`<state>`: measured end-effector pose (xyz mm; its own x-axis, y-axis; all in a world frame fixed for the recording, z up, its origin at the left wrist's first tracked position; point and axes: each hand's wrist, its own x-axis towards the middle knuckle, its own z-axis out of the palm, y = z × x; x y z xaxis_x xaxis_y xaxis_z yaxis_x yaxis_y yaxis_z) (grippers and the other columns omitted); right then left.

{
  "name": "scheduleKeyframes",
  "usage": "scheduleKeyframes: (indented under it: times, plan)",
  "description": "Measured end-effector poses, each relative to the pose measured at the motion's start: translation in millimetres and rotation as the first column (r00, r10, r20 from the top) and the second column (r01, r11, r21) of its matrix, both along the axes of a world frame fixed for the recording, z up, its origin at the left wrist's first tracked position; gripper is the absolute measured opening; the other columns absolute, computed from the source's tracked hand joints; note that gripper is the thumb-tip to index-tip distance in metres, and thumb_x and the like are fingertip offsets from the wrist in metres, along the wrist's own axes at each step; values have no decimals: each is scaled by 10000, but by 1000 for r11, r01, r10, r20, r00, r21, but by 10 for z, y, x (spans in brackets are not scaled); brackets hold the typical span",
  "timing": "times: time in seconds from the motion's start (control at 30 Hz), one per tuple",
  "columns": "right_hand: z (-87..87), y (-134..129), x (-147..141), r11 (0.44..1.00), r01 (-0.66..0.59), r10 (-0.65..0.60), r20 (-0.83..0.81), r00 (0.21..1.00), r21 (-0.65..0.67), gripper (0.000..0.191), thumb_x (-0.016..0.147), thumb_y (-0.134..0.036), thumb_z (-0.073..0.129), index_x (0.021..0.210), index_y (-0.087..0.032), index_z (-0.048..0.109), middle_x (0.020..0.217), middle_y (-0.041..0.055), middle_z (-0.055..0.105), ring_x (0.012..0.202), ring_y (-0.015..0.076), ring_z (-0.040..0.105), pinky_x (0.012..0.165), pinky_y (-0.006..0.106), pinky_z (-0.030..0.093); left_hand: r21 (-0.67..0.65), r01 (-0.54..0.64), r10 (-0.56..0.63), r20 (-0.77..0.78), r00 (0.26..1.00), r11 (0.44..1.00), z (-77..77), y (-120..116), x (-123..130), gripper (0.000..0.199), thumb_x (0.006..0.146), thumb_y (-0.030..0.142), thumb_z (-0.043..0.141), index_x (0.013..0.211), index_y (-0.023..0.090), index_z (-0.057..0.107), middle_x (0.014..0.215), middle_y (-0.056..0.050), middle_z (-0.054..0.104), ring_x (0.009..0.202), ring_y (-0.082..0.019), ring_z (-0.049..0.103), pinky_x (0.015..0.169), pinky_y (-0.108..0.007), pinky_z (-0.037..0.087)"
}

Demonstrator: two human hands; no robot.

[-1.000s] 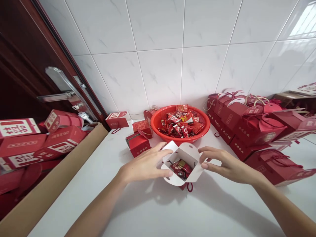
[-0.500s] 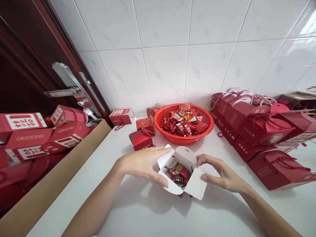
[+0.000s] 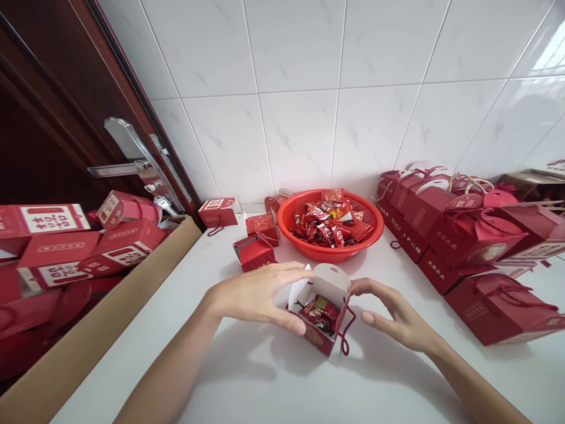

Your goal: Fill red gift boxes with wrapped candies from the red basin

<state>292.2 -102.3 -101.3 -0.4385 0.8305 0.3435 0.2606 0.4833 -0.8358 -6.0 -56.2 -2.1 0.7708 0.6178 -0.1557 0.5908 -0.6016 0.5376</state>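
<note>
A small red gift box (image 3: pixel 323 347) with a white inside stands on the white tabletop between my hands, its top unclosed. Several red-wrapped sweets (image 3: pixel 321 311) lie in it. My left hand (image 3: pixel 260 297) spans the box's left side, fingers by the upper-left flap and thumb at the front panel, spread apart. On the other side my right hand (image 3: pixel 392 315) has its fingertips at the right back corner, with the thumb held away from the box. A dark red cord loop (image 3: pixel 346 335) hangs from the right side.
An orange-red plastic basket (image 3: pixel 286 241) of wrapped sweets stands behind the box. Small red boxes (image 3: pixel 256 253) sit left of it. Filled-looking red boxes (image 3: pixel 494 312) are stacked at right. A cardboard carton (image 3: pixel 145 274) of red boxes stands at left, near a door handle (image 3: pixel 117 169).
The front and right flaps, splayed outward before, now stand up, showing the red outside and cord. My right thumb has come away from the right flap.
</note>
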Motion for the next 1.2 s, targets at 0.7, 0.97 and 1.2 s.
scheduleKeyframes:
  times: [0.7,0.97,1.2]
  plan:
    - [-55,49,-357,946,270,-288,84,954,180,350,931,-417,632,1235,-257,566,1254,97,682,1122,256,666,934,390,560,-35,15,-14,27,1000,999,-75,2,121,643,838,500,696,1417,279,526,1471,-77,537,1302,-311,540,1020,-361,462]
    - [-137,38,-410,913,325,-344,35,938,245,550,919,-390,655,1412,-263,446,1333,122,628,1179,274,638,956,421,555,-9,0,-1,-21,1000,1000,-170,4,216,416,851,493,686,1188,250,696,1439,-86,548,1297,-347,542,986,-376,470]
    - [-91,-4,-395,945,181,-186,-8,983,274,168,984,-282,543,1069,-270,688,1222,90,684,1106,236,648,914,377,546,-13,-182,182,80,980,983,-269,25,301,608,764,481,755,1291,247,565,1320,-88,555,1121,-296,610,875,-376,515]
